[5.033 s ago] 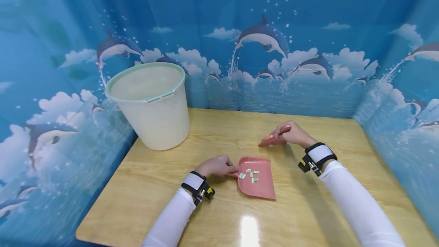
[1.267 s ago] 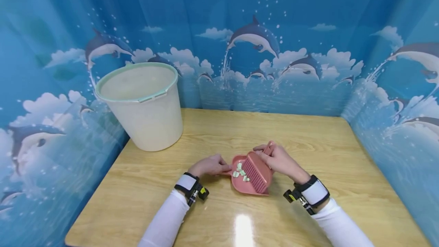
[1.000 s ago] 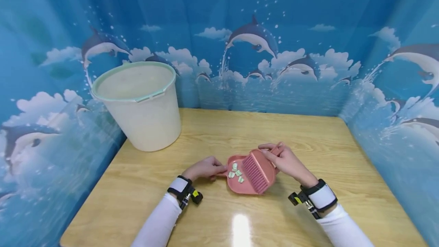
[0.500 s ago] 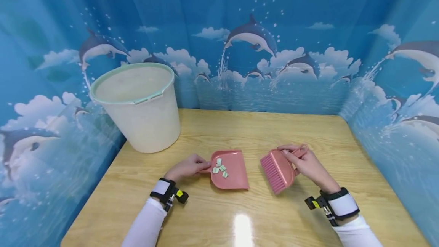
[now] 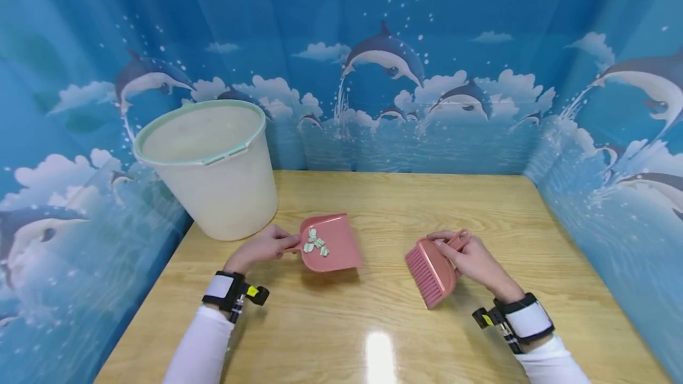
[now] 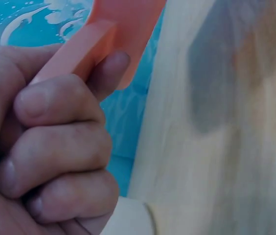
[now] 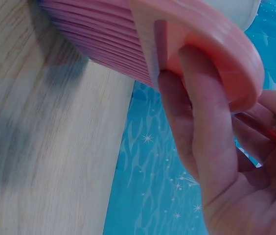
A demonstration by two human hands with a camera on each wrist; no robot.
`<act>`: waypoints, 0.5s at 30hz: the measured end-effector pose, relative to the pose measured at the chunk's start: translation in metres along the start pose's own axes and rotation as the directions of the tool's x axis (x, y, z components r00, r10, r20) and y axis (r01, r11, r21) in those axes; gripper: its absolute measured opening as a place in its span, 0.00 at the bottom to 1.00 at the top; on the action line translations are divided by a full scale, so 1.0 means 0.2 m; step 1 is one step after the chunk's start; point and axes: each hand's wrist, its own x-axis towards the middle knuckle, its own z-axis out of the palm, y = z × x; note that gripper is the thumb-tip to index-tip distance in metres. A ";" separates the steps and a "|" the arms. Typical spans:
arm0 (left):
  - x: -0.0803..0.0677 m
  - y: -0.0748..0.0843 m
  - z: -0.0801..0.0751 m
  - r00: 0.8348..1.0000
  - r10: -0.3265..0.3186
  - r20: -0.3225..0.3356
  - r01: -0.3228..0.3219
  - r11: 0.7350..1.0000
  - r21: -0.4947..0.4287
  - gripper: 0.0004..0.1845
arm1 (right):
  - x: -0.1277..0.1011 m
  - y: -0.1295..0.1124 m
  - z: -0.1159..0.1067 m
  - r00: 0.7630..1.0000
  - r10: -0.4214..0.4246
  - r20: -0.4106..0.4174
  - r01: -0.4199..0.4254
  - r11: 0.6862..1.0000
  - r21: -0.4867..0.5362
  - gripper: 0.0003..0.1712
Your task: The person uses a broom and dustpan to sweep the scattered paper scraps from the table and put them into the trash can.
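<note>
Both hands are full: my left hand [image 5: 259,248] grips the pink dustpan [image 5: 329,243] of paper scraps [image 5: 315,244] near the bucket [image 5: 210,168]. My right hand [image 5: 476,258] clasps the pink brush [image 5: 431,264], farther from it.

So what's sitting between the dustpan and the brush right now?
Nothing: the head view shows only bare wooden table between the dustpan and the brush.

Dustpan [image 5: 331,243]: pink plastic, held by its handle in the curled fingers [image 6: 59,147] of the left hand [image 5: 261,248], lifted off the table, pan beyond the fingertips. Scraps [image 5: 315,245]: small pale green-white bits, heaped in the pan just past the fingers. Brush [image 5: 432,271]: pink, gripped by the right hand [image 5: 475,256], bristles pointing away from the palm.
</note>
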 end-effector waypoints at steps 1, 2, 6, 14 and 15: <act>-0.01 0.01 -0.02 1.000 -0.009 -0.010 0.009 1.000 0.002 0.24 | 0.00 0.00 0.00 1.000 0.003 0.002 -0.003 1.000 0.006 0.19; -0.01 0.02 -0.04 1.000 -0.013 -0.023 0.013 1.000 0.007 0.23 | -0.01 0.00 0.00 1.000 0.006 0.004 -0.006 1.000 0.015 0.19; -0.04 0.06 -0.11 0.998 -0.010 -0.061 0.012 0.999 0.040 0.22 | -0.01 0.01 -0.01 1.000 0.004 0.000 -0.005 1.000 0.023 0.20; -0.11 0.15 -0.25 0.994 -0.043 -0.100 0.044 0.999 0.007 0.22 | -0.02 0.02 -0.01 1.000 0.007 -0.007 -0.007 1.000 0.019 0.20; -0.12 0.17 -0.28 0.993 -0.049 -0.103 0.049 0.999 0.003 0.22 | -0.02 0.02 -0.01 1.000 0.007 -0.010 -0.007 1.000 0.022 0.20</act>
